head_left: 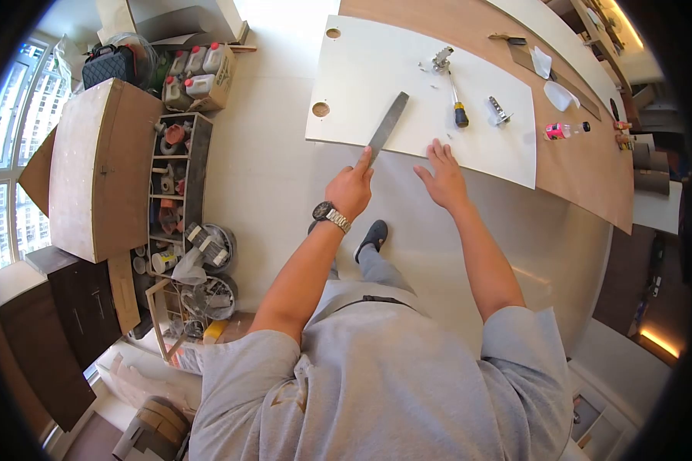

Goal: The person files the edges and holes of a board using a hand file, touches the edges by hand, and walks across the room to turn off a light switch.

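My left hand point(349, 190), with a watch on its wrist, grips one end of a flat grey metal file point(388, 123). The file slants across the front edge of a white panel point(361, 77) that has two round holes near its left side. My right hand point(444, 178) has its fingers spread, the fingertips on the panel's front edge. On the panel lie a screwdriver point(458, 107) with a yellow and black handle, a metal hinge point(441, 60) at its tip, a second hinge point(499, 111) further right and several small screws.
Beneath the panel is a brown board point(584, 175) bearing a pink-labelled bottle point(565, 131), white plastic pieces point(561, 97) and a brush point(507, 39). On the left stand a large wooden box point(100, 169), a compartment shelf point(178, 177) and a carton of jugs point(200, 77).
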`<state>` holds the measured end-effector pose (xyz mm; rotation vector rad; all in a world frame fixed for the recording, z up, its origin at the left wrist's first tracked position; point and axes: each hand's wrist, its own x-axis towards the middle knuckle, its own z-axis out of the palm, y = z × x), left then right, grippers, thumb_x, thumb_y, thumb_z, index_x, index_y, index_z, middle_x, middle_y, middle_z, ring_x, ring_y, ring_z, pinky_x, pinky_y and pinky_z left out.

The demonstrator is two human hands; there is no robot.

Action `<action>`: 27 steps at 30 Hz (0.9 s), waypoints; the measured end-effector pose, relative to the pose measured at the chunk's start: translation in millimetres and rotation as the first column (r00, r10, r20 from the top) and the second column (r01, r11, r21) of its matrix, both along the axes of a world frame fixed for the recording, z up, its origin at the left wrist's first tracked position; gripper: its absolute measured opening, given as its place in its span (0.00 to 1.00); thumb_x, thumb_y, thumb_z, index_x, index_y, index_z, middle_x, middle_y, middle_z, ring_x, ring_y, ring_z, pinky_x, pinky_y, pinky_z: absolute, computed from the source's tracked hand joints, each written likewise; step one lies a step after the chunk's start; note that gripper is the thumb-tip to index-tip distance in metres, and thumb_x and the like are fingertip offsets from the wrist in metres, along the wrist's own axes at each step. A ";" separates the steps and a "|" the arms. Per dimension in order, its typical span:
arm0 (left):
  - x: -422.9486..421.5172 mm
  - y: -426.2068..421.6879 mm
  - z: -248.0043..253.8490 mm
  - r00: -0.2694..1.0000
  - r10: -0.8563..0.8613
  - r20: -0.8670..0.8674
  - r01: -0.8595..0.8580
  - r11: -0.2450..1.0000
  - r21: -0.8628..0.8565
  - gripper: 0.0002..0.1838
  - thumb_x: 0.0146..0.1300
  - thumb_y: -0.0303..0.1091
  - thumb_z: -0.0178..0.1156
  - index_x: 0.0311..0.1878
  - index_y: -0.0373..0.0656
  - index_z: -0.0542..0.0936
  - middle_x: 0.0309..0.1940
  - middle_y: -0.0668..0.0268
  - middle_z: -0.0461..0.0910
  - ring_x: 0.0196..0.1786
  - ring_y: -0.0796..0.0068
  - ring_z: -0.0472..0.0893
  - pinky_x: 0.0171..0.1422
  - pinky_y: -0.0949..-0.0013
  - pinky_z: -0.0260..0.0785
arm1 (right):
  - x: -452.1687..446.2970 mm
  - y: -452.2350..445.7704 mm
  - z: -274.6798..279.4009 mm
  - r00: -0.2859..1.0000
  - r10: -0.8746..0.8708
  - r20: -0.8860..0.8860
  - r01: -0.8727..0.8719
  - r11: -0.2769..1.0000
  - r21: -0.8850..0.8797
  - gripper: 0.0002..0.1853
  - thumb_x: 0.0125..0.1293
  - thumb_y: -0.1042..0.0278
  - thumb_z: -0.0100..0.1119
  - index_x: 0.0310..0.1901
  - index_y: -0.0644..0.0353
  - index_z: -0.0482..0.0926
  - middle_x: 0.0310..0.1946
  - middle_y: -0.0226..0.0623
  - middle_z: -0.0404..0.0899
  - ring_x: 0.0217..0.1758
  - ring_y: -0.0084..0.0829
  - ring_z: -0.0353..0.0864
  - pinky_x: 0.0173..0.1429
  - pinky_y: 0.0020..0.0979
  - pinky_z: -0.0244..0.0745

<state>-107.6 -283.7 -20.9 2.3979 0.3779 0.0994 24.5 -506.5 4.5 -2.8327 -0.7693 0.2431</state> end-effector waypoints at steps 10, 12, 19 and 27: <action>-104.2 16.3 -2.1 0.989 0.127 0.073 -0.127 0.992 -0.012 0.30 0.70 0.35 0.61 0.75 0.57 0.69 0.24 0.58 0.78 0.27 0.55 0.78 0.31 0.55 0.72 | 100.7 -106.3 -23.1 0.799 -0.601 -0.029 0.601 0.799 -0.006 0.45 0.71 0.33 0.47 0.78 0.59 0.54 0.82 0.44 0.45 0.84 0.48 0.41 0.82 0.54 0.41; -55.9 -2.5 -5.8 0.991 0.106 0.085 -0.106 0.994 -0.012 0.30 0.70 0.36 0.60 0.75 0.58 0.69 0.24 0.57 0.77 0.27 0.54 0.78 0.31 0.54 0.71 | 112.6 -105.1 -30.0 0.770 -0.638 -0.035 0.629 0.766 -0.135 0.46 0.73 0.30 0.35 0.81 0.56 0.46 0.84 0.39 0.36 0.86 0.45 0.32 0.81 0.62 0.31; -38.3 -5.5 2.7 0.986 0.124 0.111 -0.126 0.992 0.013 0.29 0.70 0.36 0.59 0.74 0.58 0.69 0.25 0.55 0.78 0.28 0.53 0.79 0.32 0.54 0.72 | 117.6 -85.9 -15.9 0.752 -0.658 0.039 0.654 0.739 -0.160 0.43 0.74 0.30 0.33 0.81 0.51 0.47 0.84 0.33 0.39 0.86 0.44 0.33 0.82 0.61 0.32; -22.3 -5.8 8.8 0.995 0.073 -0.072 -0.074 0.997 -0.022 0.29 0.71 0.36 0.58 0.75 0.55 0.68 0.34 0.51 0.84 0.33 0.50 0.83 0.38 0.55 0.75 | 112.0 -87.5 -18.0 0.760 -0.634 0.144 0.649 0.751 -0.122 0.41 0.74 0.30 0.33 0.80 0.48 0.51 0.83 0.32 0.43 0.85 0.44 0.37 0.81 0.62 0.34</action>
